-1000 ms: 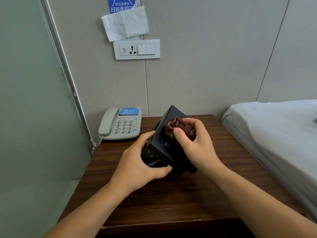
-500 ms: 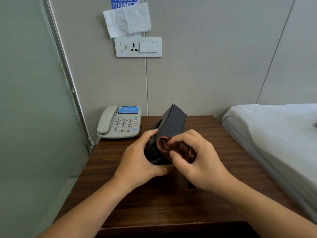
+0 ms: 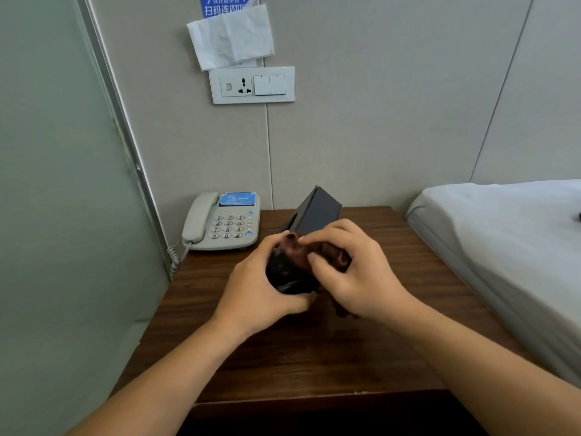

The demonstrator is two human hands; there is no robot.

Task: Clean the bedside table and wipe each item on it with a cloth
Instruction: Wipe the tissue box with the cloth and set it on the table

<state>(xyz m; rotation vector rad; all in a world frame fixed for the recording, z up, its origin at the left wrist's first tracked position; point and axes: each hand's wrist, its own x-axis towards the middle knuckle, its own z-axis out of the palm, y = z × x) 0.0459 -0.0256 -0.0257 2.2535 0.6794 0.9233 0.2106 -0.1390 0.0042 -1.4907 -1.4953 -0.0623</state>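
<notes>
Left hand is gripping the near end of a black box, holding it tilted over the bedside table, while the right hand is pinching a brown cloth against it. Phone is sitting further back by the wall.

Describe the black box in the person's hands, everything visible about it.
The black box is a dark, matte, rectangular case with sharp edges, tilted so that one upper corner points toward the wall. A slot-like opening shows on its left face. It is held above the wooden bedside table, right of the telephone. The left hand grips its glossier near end, and the right hand presses a bunched brown cloth against it. Its lower part is hidden by the hands.
</notes>
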